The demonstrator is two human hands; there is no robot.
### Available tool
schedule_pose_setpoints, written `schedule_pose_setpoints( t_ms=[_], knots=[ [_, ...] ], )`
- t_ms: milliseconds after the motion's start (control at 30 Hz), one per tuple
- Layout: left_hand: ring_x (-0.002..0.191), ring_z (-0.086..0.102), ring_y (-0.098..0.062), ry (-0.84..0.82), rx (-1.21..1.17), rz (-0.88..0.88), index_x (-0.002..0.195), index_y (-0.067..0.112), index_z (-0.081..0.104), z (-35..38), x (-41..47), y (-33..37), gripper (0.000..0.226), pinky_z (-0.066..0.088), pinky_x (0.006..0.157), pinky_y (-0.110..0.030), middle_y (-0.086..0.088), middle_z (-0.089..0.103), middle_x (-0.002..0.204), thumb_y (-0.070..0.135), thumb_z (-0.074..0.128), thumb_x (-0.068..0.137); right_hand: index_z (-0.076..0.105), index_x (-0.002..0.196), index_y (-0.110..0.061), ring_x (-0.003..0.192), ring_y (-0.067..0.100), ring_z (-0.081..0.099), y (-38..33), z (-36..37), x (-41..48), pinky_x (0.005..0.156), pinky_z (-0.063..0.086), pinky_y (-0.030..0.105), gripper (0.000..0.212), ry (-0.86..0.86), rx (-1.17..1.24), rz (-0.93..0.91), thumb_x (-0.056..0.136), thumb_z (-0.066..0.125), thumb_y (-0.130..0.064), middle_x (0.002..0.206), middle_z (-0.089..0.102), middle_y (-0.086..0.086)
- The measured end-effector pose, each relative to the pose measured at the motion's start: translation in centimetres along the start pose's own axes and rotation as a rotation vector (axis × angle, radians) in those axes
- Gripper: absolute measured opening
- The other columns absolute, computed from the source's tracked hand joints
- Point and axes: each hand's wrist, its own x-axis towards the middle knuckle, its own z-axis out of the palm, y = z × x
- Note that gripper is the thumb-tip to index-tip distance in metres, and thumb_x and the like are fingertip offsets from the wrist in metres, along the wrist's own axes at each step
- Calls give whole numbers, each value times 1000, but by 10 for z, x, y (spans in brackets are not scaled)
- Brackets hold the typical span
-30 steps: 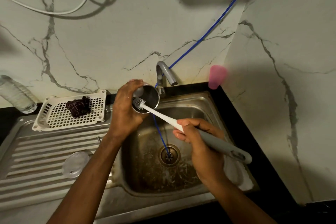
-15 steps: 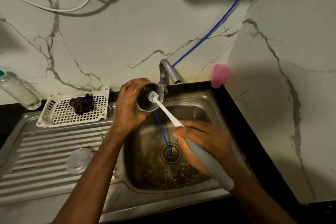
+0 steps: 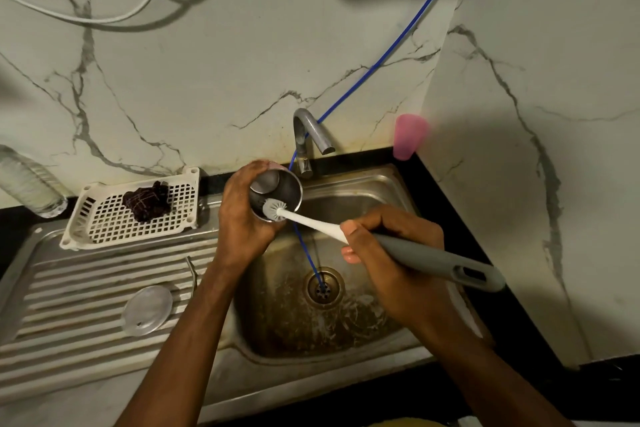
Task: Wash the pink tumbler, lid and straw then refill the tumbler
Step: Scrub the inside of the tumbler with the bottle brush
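Mid-frame, the left hand (image 3: 242, 222) is gripping the pink tumbler (image 3: 282, 189); the right hand (image 3: 394, 253) is clamping the bottle brush (image 3: 433, 258), scrubbing inside. Rinsing probably follows.

Your tumbler (image 3: 288, 188) was polished metal inside, your brush handle (image 3: 443, 262) was matt grey, the sink (image 3: 349, 206) was dull stained steel, the lid (image 3: 148, 310) cloudy plastic

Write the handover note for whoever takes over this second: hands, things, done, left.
Left hand grips the tumbler, tilted over the sink.
Right hand holds the brush, its head inside the tumbler's mouth.
Lid lies on the drainboard. Straw: not clearly seen.
Done: nothing finished; tumbler scrub under way.
Left: rinse tumbler, wash lid and straw, refill.
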Motion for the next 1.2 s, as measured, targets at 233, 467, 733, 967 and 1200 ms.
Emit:
schedule_pose_setpoints(
  t_ms=[233, 467, 733, 967, 1200],
  knots=[
    [130, 54, -22, 43, 6, 13, 134, 7, 51, -4, -4, -6, 88, 43, 110, -41, 0, 54, 139, 7, 97, 58, 74, 77, -4, 61, 23, 73, -5, 9, -8, 56, 59, 26, 13, 132, 206, 173, 89, 72, -6, 67, 73, 9],
    [129, 54, -34, -56, 54, 126, 129, 8, 53, -6, -3, 0, 70, 41, 110, -42, -12, 59, 136, 27, 87, 72, 76, 86, -5, 67, 4, 64, 0, -20, 9, 66, 51, 21, 6, -321, -287, -267, 91, 72, -3, 76, 68, -4],
    [128, 53, -32, -46, 41, 133, 129, 5, 55, 4, 0, 17, 75, 37, 112, -32, -5, 57, 136, 15, 95, 66, 77, 84, -6, 63, 7, 61, 3, -10, 7, 60, 51, 31, 14, -178, -372, -384, 93, 69, -14, 73, 67, -4],
    [128, 55, -25, 97, -51, -6, 133, 13, 51, 16, -16, 16, 82, 44, 109, -43, -1, 57, 137, 18, 95, 64, 72, 71, -11, 54, 14, 65, -9, -5, 2, 55, 50, 21, 16, -39, 6, 16, 85, 69, -20, 61, 68, -3],
    [125, 56, -33, 217, -99, -171, 133, 9, 48, 12, -12, 8, 90, 46, 105, -55, -16, 58, 134, 7, 98, 58, 74, 82, -4, 61, 22, 73, -2, 16, -14, 57, 58, 25, 16, 168, 304, 145, 85, 70, -19, 69, 73, 9]
  ],
)
